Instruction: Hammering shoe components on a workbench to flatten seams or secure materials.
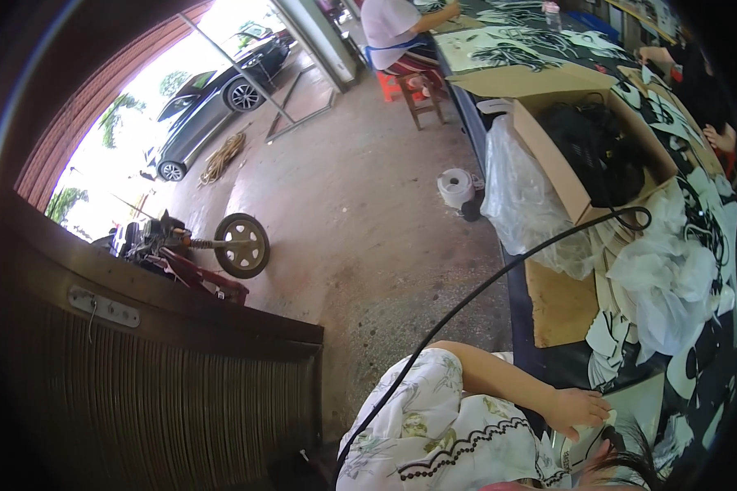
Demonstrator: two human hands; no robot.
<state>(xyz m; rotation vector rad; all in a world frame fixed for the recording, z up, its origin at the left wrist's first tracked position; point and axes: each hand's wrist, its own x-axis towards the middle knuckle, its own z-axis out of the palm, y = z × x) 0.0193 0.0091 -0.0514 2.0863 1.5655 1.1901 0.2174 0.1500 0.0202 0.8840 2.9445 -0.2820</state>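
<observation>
Probably the likeliest trouble for you is the black cable (458, 311), which arcs from the lower edge across your patterned sleeve (393, 409) to a loop by the cardboard box (553, 159); a turn of your body could snag it. The clear plastic bag (667, 282) in the right of the frame could slump onto the cut white pieces (606, 348) beside it if bumped, and your loose hair (643, 458) could fall across the work. As for your pose, your left elbow juts out at the lower centre, the forearm (508, 383) slants down to the right, and your left hand (580, 411) lies back upward on the pale piece (583, 444) at the lower right, fingers extended; whether they grip it, you cannot tell. What seems to be your right hand (599, 460) is largely hidden behind the hair, its grip impossible to judge.
</observation>
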